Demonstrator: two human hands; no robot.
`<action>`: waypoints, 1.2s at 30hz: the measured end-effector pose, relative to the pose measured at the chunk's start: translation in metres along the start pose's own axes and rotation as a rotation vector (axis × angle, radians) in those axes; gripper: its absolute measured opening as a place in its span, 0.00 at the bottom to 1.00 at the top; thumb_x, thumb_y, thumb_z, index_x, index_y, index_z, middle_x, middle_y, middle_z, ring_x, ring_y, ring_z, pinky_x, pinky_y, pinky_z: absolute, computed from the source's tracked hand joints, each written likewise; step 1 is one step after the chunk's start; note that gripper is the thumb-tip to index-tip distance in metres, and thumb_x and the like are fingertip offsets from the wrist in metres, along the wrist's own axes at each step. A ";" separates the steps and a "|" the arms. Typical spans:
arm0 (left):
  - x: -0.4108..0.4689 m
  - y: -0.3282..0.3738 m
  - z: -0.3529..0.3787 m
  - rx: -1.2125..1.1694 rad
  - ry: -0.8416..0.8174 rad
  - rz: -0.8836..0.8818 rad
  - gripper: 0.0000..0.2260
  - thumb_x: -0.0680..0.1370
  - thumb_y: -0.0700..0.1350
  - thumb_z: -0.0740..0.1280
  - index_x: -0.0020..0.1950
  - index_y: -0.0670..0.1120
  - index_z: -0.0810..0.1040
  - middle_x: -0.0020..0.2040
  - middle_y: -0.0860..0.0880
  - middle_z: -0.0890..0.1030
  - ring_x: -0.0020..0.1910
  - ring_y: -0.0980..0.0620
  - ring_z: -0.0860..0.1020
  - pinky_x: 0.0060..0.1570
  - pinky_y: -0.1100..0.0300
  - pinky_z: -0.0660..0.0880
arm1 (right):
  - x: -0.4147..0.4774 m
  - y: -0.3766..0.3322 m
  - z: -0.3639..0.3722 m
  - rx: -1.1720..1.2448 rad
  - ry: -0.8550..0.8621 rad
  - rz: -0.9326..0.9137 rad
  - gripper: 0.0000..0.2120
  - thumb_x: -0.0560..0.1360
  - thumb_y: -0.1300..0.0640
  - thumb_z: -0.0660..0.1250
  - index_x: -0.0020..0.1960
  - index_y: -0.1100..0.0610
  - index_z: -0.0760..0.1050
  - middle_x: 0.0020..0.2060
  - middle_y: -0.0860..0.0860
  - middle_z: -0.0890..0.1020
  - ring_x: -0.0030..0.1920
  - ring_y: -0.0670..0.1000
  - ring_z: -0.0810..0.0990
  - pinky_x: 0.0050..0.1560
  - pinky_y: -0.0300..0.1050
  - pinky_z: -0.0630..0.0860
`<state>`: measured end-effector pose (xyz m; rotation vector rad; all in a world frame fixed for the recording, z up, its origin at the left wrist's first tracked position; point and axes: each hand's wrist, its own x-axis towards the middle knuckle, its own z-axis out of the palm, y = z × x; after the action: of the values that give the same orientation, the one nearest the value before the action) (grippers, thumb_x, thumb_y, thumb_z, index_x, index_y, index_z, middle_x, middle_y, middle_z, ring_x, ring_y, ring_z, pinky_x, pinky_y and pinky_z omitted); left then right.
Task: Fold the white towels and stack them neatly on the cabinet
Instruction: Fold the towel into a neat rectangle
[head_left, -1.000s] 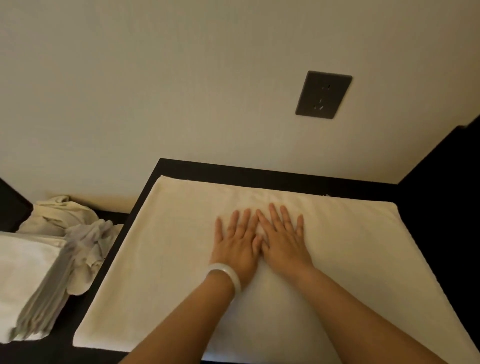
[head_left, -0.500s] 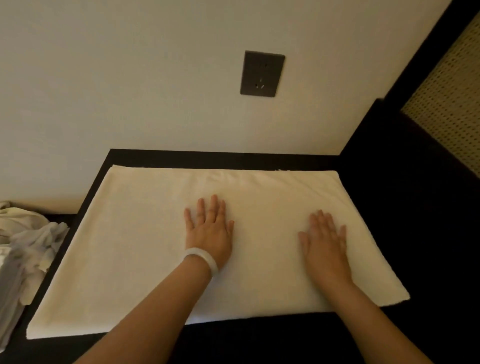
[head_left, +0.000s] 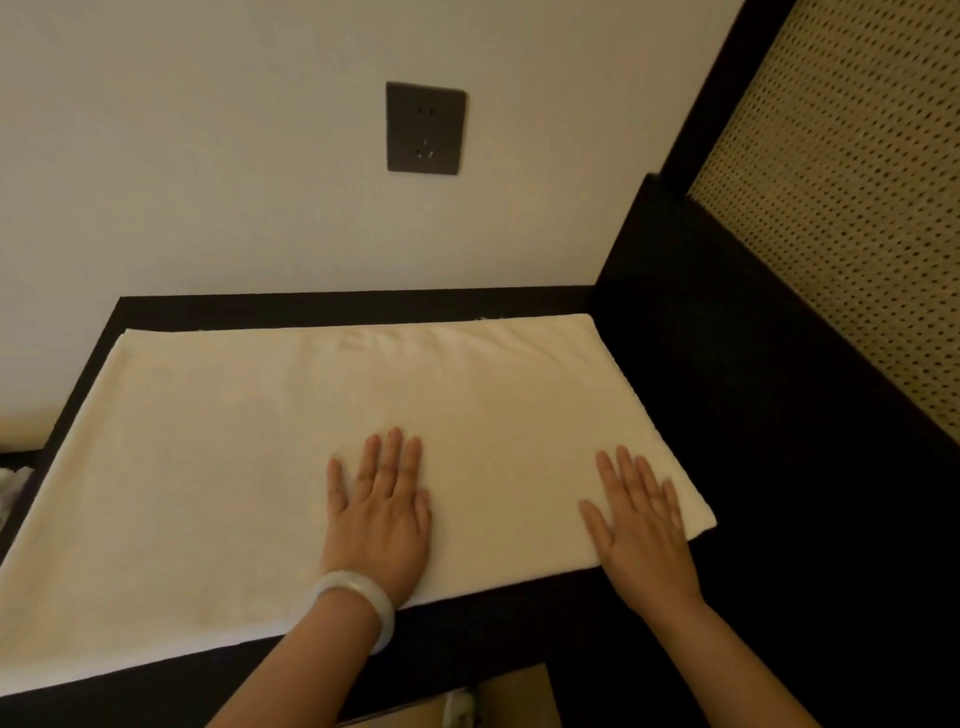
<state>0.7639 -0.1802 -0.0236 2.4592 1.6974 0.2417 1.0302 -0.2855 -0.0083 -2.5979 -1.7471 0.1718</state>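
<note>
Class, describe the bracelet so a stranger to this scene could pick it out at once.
Start at the white towel flat on the dark cabinet top. The bracelet circles the wrist of the left hand, which presses the towel's near edge. It is a pale, glossy ring; the wrist of the right hand is bare.

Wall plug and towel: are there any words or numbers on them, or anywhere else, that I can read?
No, there is nothing to read here.
The wall socket shows only its pin holes, no letters.
The white towel is plain, with no label in sight.
The bracelet and the woven panel carry no writing either.
</note>
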 end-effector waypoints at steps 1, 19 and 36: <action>0.000 0.000 0.000 0.002 0.004 -0.002 0.29 0.78 0.57 0.34 0.79 0.52 0.43 0.79 0.53 0.44 0.77 0.53 0.41 0.74 0.43 0.35 | 0.004 0.009 -0.001 0.024 -0.021 0.023 0.34 0.76 0.32 0.31 0.78 0.43 0.32 0.78 0.45 0.36 0.78 0.45 0.35 0.77 0.50 0.32; 0.001 0.006 -0.011 0.003 -0.105 -0.010 0.35 0.71 0.56 0.25 0.79 0.52 0.36 0.79 0.53 0.35 0.79 0.50 0.36 0.74 0.42 0.33 | 0.096 0.054 -0.080 0.727 -0.329 0.511 0.25 0.79 0.48 0.67 0.69 0.63 0.70 0.54 0.57 0.78 0.52 0.56 0.78 0.50 0.49 0.77; 0.003 0.005 -0.009 0.027 -0.089 -0.029 0.31 0.75 0.57 0.29 0.78 0.54 0.34 0.78 0.54 0.33 0.77 0.51 0.33 0.71 0.44 0.27 | 0.164 -0.029 -0.030 0.030 -0.147 0.051 0.31 0.82 0.36 0.44 0.80 0.45 0.39 0.80 0.46 0.41 0.79 0.51 0.40 0.76 0.58 0.37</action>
<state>0.7680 -0.1795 -0.0140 2.4237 1.7093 0.1048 1.0677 -0.1214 0.0095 -2.6722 -1.7060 0.3967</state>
